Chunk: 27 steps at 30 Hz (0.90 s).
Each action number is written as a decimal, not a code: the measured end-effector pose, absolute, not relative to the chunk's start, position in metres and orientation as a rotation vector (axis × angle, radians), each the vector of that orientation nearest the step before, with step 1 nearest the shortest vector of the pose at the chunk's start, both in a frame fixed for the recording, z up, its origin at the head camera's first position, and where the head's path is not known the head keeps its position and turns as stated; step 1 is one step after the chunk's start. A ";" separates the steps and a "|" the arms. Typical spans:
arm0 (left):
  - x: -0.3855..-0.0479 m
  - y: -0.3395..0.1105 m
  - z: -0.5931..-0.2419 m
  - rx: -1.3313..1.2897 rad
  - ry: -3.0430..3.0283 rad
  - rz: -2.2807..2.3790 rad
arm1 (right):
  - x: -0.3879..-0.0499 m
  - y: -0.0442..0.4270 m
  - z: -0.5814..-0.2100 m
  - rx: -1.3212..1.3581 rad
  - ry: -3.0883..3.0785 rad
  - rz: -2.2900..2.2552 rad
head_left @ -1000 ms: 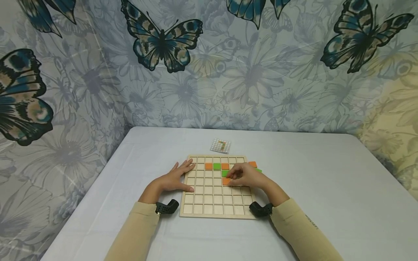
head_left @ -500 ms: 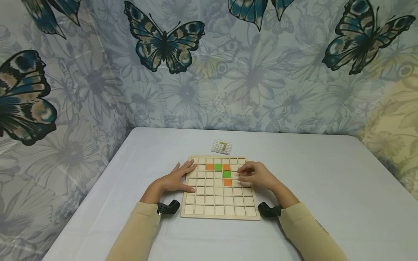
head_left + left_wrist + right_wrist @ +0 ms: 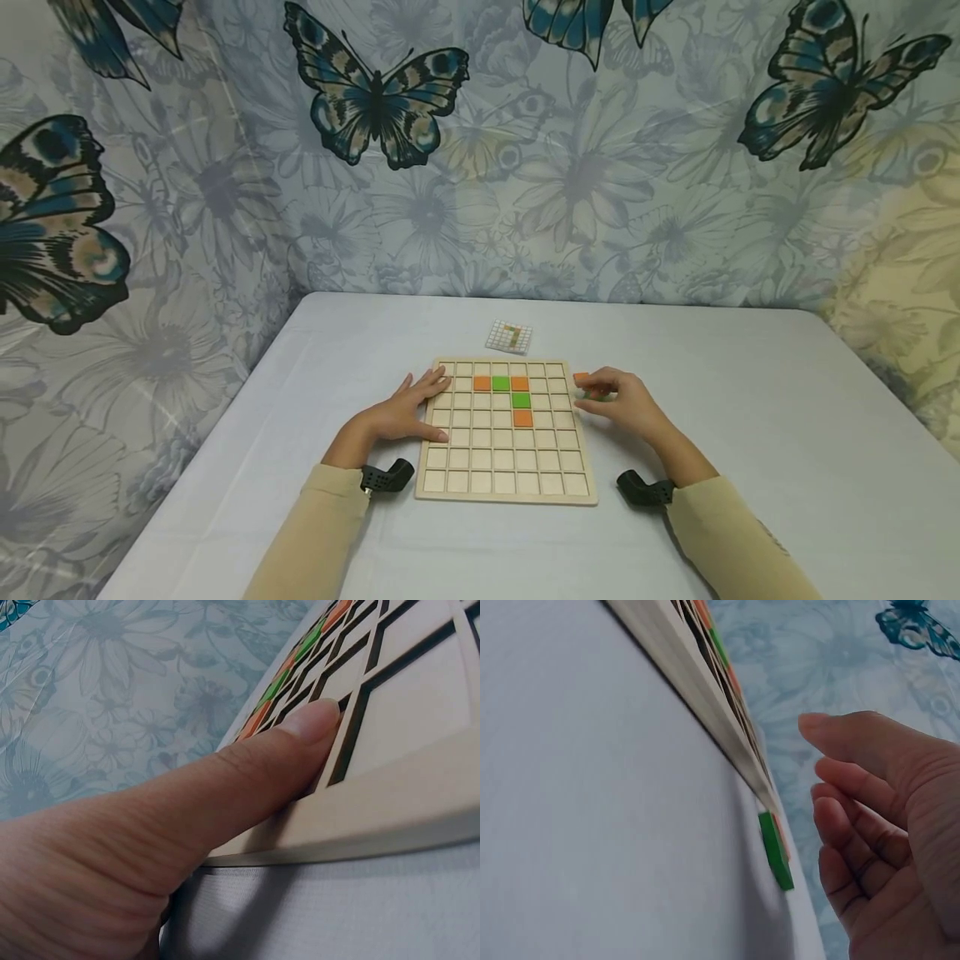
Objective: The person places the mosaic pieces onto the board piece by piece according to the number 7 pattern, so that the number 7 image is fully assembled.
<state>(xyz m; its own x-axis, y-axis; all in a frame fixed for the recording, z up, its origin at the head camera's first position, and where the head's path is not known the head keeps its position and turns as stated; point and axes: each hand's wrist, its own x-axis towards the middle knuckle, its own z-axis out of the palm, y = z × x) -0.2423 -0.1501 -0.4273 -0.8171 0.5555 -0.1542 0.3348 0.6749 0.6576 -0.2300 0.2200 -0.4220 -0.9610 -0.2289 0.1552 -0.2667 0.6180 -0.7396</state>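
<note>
A wooden grid board [image 3: 506, 501] lies on the table. Its squares hold orange and green tiles: a row with a green tile [image 3: 500, 383] between two orange ones, and below its right end another green tile [image 3: 521, 401], then an orange tile [image 3: 522, 418]. My left hand [image 3: 397, 415] rests on the board's left edge, thumb and fingers spread. Off the right edge, my right hand [image 3: 618, 402] hovers with loosely bent fingers, thumb apart, nothing between them. Beside it lie a loose orange tile [image 3: 581, 377] and a green tile [image 3: 775, 851], partly hidden in the head view.
A small card [image 3: 509, 337] printed with a coloured grid pattern lies behind the board. White cloth covers the table [image 3: 750, 400]. Walls with a flower and butterfly print [image 3: 585, 167] stand behind and to the left.
My right hand has moved right, from the lower orange tile on the board to the loose tiles past the right edge. My left hand keeps its place.
</note>
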 end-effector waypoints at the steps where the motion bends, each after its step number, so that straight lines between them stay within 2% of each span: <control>1: -0.242 -0.150 -0.427 0.698 2.547 0.902 | -0.229 0.223 -0.422 0.408 -2.784 1.278; 12: -0.242 -0.150 -0.427 0.701 2.548 0.905 | -0.227 0.241 -0.426 0.280 -2.796 1.227; 27: -0.242 -0.149 -0.427 0.693 2.551 0.894 | -0.229 0.242 -0.435 0.264 -2.812 1.169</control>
<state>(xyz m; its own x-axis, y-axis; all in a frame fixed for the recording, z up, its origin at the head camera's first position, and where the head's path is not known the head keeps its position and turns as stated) -0.2424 -0.1489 -0.4272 -0.8193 0.5506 -0.1601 0.3303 0.6814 0.6532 -0.2288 0.2419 -0.4355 -0.9815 -0.1262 0.1437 -0.1909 0.6932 -0.6950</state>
